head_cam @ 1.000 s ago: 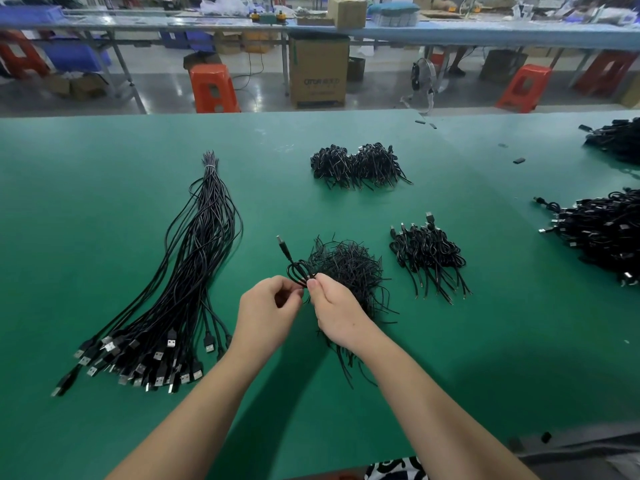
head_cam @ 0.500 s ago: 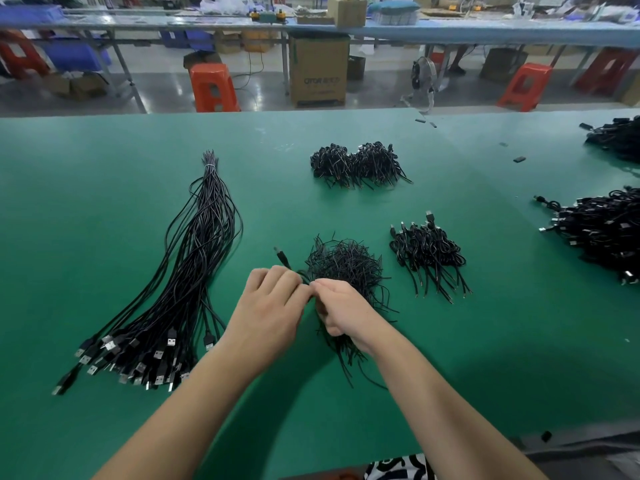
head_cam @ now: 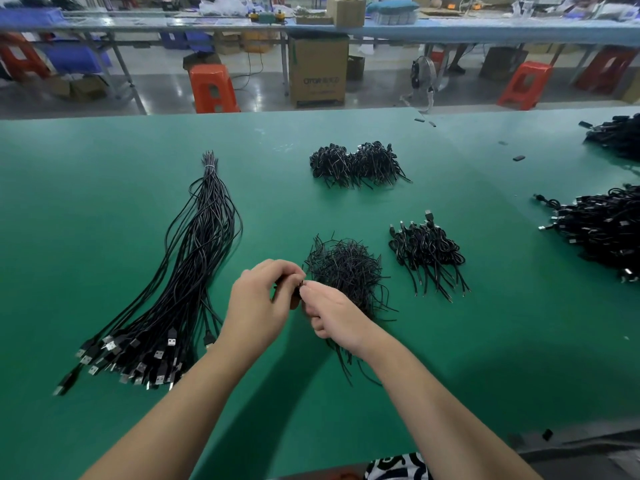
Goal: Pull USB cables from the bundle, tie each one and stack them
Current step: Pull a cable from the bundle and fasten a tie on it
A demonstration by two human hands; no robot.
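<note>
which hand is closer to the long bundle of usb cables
Left. The left hand sits just right of the long bundle, near its plug ends; the right hand is farther right, in front of the twist-tie pile.

Can't really make out the coiled black cable [head_cam: 290, 292] here, it's almost fully buried between the left hand [head_cam: 258, 308] and right hand [head_cam: 332, 315], so no telling whether a tie is on it. The loose heap of thin black twist ties [head_cam: 346, 271] is partly covered by the right hand and wrist. The big black cable pile [head_cam: 602, 230] on the far right of the green table [head_cam: 104, 188] gets chopped off by the edge. Both forearms run out the bottom too.
</note>
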